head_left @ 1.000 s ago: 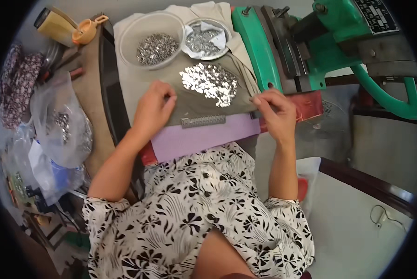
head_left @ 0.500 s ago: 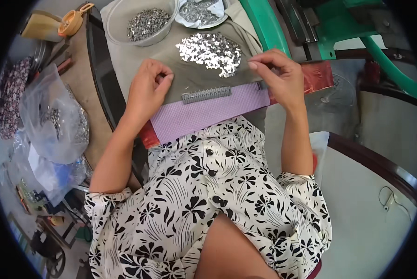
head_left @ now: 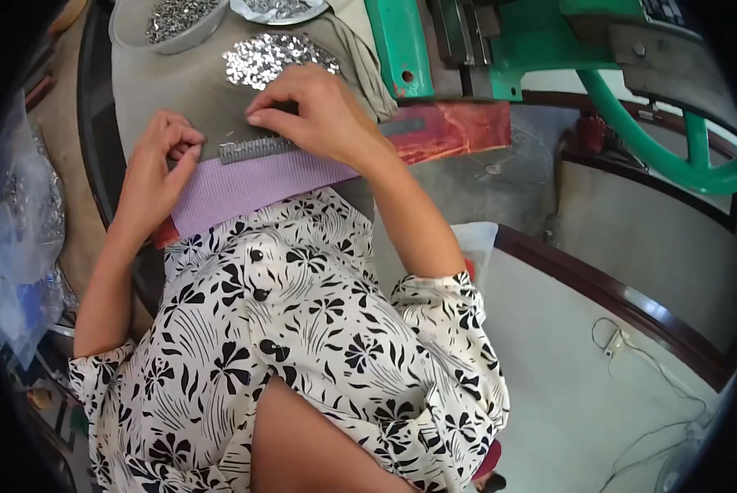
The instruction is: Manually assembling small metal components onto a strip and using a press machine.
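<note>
A grey toothed metal strip (head_left: 253, 149) lies along the far edge of a lilac textured mat (head_left: 245, 187) in front of me. My left hand (head_left: 159, 168) is beside the strip's left end, its fingers curled and the thumb against the index finger. Above the strip's right part hovers my right hand (head_left: 323, 111), thumb and index finger brought together and pointing left. Anything pinched in either hand is too small or hidden to make out. Just beyond the right hand, a heap of small shiny metal pieces (head_left: 257, 62) sits on olive-grey cloth (head_left: 167, 90), partly covered by that hand.
A translucent bowl (head_left: 120, 34) of small metal parts and a plate (head_left: 304, 16) of foil-like pieces stand at the back. A green machine (head_left: 399, 57) with a curved green wheel (head_left: 603, 103) is at right. Red patterned sheeting (head_left: 467, 131) extends rightward; plastic bags (head_left: 31, 230) hang left.
The view has swung right, so everything appears farther left. My right hand has moved left from beside the heap to over the toothed strip. The left hand stays near the strip's left end.
</note>
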`<state>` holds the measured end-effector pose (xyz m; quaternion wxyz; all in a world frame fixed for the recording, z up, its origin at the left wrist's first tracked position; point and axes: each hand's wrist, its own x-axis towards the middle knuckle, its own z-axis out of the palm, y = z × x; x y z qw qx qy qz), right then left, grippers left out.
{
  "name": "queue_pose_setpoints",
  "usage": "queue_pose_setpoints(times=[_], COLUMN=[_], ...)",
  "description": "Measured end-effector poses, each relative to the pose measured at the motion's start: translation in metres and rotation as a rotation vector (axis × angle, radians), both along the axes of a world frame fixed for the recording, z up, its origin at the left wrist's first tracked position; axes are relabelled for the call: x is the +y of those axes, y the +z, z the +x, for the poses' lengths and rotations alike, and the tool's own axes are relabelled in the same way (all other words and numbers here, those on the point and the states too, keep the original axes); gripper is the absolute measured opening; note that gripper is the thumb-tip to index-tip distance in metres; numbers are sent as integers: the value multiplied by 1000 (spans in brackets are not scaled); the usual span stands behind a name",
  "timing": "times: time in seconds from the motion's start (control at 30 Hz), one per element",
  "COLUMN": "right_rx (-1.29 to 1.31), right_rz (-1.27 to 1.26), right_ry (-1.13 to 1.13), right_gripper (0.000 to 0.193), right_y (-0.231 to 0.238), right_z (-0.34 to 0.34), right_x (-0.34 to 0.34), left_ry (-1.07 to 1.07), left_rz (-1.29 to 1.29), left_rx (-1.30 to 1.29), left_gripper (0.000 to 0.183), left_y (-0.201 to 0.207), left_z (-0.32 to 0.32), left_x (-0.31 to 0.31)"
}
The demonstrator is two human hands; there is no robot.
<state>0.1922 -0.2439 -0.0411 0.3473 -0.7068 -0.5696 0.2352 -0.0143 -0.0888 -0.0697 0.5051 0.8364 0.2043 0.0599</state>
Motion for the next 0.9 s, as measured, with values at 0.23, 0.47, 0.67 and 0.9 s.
queue_pose_setpoints(times=[0.23,0.47,0.67,0.9], right_rx=[261,167,21,-197], right_rz=[51,-126,-105,-68], right_ry=[-287,-212,-42,98], right_gripper=[17,16,13,8], right_y=[13,26,32,22], right_z=[38,29,14,-6], right_x=[-24,-30,-13,-1], left_ry=[-125,-108,-50,-28], left_rz=[-33,59,53,86], left_rx=[35,41,40,24], left_gripper=[23,30,32,30], left_y=[3,11,5,4], left_z=[3,13,14,16], left_x=[1,-3,-5,-8])
